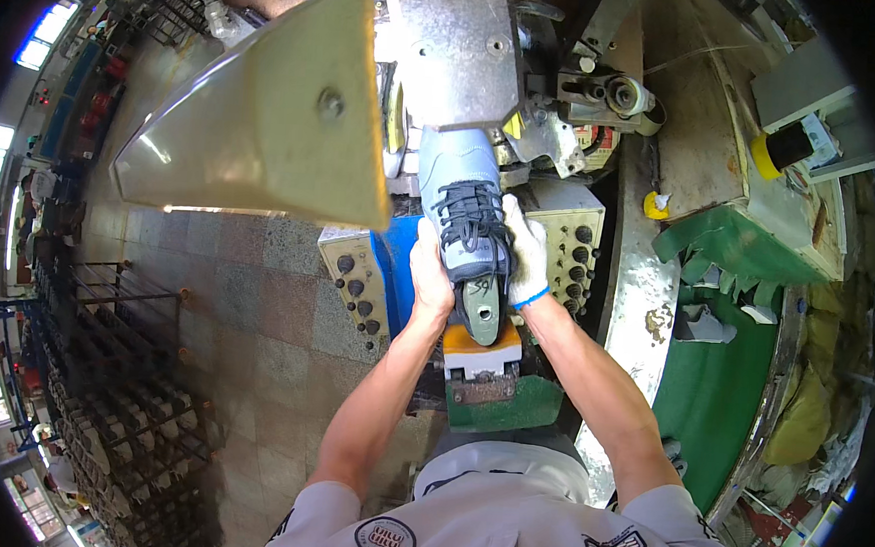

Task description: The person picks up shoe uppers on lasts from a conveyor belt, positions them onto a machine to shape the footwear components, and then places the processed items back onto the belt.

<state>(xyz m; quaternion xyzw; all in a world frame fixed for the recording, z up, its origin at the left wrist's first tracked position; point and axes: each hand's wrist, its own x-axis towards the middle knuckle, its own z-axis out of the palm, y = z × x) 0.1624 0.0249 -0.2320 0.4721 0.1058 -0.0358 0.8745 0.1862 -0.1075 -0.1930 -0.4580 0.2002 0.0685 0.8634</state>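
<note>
A grey shoe upper [454, 162] with black laces sits on a green shoe last [481, 312]. Its toe points away from me and goes under the metal head [453, 54] of a machine, which hides the tip. My bare left hand [432, 271] grips the shoe's left side near the heel. On the opposite side, my right hand [527, 251], in a white glove with a blue cuff, closes on it. Under the last's heel end is an orange pad [474, 338] on a metal support.
A large yellowish translucent guard [277, 113] hangs at upper left. Control boxes with black knobs [577, 252] flank the shoe. To the right stands a bench with a green surface [702, 410] and scraps. Racks holding several shoes or lasts [117, 434] line the left.
</note>
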